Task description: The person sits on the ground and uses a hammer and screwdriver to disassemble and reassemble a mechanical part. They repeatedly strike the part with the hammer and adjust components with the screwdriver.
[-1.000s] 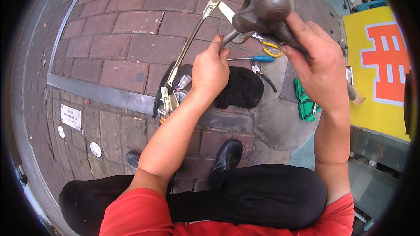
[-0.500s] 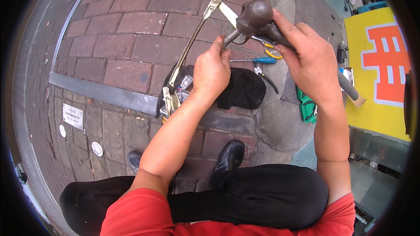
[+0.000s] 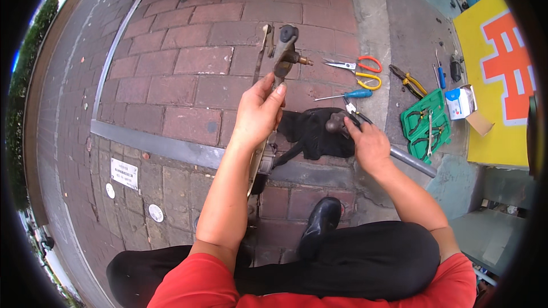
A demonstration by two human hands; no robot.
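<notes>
My left hand [image 3: 260, 111] is closed around a wiper linkage [image 3: 283, 57], holding it upright above the brick paving. At its upper end a dark pivot carries a brass-coloured threaded stud that points right; the lower part runs down behind my left forearm. My right hand [image 3: 371, 147] grips a ball-peen hammer [image 3: 334, 124] close behind its rounded head, lower and to the right. The hammer's grey handle sticks out past my wrist. Behind the hammer head lies a black cloth item [image 3: 319, 137] on the ground, partly covered.
Scissors [image 3: 346, 65] with red and yellow handles lie beyond a blue screwdriver [image 3: 357, 93]. Yellow-handled pliers [image 3: 415, 84], an open green tool case [image 3: 423, 128] and a small white-and-blue box [image 3: 460, 102] are on the right. A yellow sign board [image 3: 476, 137] stands at the far right.
The hammer has come away from the linkage, down and to the right with my right hand. My left hand has turned the linkage, and its threaded stud is now visible.
</notes>
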